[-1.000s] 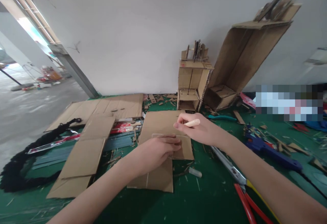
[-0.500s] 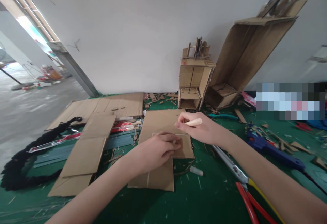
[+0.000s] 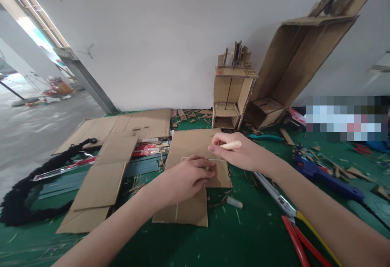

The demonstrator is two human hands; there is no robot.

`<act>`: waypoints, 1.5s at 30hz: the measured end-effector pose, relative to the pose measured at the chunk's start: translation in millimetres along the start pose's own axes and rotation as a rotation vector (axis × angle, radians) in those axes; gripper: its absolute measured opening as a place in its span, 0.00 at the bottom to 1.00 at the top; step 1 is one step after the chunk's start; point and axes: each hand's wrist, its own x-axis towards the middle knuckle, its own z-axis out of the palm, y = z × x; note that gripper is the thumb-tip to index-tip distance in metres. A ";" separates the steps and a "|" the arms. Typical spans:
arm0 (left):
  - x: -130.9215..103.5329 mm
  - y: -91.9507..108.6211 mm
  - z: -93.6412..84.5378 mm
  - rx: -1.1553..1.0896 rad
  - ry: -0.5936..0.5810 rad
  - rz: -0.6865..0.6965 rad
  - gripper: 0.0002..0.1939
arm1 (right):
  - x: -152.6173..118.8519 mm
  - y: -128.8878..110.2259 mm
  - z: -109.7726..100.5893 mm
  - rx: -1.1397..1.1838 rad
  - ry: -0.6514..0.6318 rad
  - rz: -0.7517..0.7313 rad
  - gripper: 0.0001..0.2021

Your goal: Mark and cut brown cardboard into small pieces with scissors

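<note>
My right hand (image 3: pixel 239 149) is closed round a pale pen-like stick (image 3: pixel 232 145), held over the right part of a flat cardboard sheet (image 3: pixel 193 141). My left hand (image 3: pixel 190 177) rests on a smaller cardboard piece (image 3: pixel 222 173) lying on that sheet. Its fingers are bent and close together, and whether they pinch something small is hidden. White lines run along the small piece's top edge and on the sheet's lower part. Just right of the sheet's lower part lies a short translucent cap (image 3: pixel 234 202).
Red-and-yellow-handled snips (image 3: pixel 282 202) lie beside my right forearm, with a blue glue gun (image 3: pixel 327 181) beyond. Two cardboard structures (image 3: pixel 234 96) stand by the white wall. Cardboard strips (image 3: pixel 103 184) and a black fuzzy bundle (image 3: pixel 18 202) lie at left on the green table (image 3: pixel 246 238).
The view has shifted very slightly. Both hands and the cardboard look practically the same as before.
</note>
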 end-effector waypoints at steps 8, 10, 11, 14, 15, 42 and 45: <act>-0.5 0.2 -0.6 -0.001 0.009 0.004 0.16 | -0.8 -1.2 -3.6 -0.012 0.005 -0.017 0.14; -1.1 2.2 -0.6 0.023 0.009 0.009 0.15 | -0.6 0.1 -5.1 0.013 0.035 -0.008 0.14; -1.3 3.9 -0.3 0.041 0.013 0.010 0.14 | -0.2 1.1 -4.7 0.040 0.062 0.000 0.15; -1.5 11.0 2.4 0.130 0.032 0.011 0.14 | 2.4 5.0 3.7 0.173 0.098 0.041 0.14; -1.3 13.8 4.0 0.170 0.040 0.010 0.14 | 3.5 6.8 8.4 0.226 0.088 0.059 0.14; -0.6 38.3 31.1 0.424 0.070 -0.148 0.22 | 8.5 14.4 37.5 0.188 0.136 0.131 0.12; -0.5 39.3 28.6 0.409 0.054 -0.157 0.23 | 12.0 9.7 36.8 0.131 0.127 0.114 0.11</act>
